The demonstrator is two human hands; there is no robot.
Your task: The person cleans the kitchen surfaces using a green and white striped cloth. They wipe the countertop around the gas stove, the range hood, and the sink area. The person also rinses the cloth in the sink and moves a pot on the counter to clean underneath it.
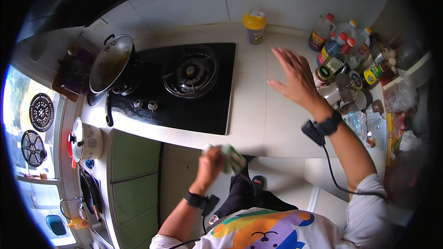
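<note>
My left hand [210, 166] grips a green and white cloth [234, 160], blurred by motion, just off the front edge of the pale countertop [251, 117]. Over the counter's right part, my right hand [296, 77] is raised with its fingers spread and nothing in it. A shaker cup with a yellow lid [254, 27] stands by the back wall, beyond that hand. To the right of the hand are sauce bottles [320, 36] and jars [322, 72]. The black gas hob [180, 110] lies to the left.
A wok [112, 64] rests tilted on the hob's left burner, its handle reaching past the front. A lidded pot [91, 143] stands at the far left, near the sink [98, 228]. Plastic bags [401, 93] and packets crowd the far right. Cables hang from both wrist straps.
</note>
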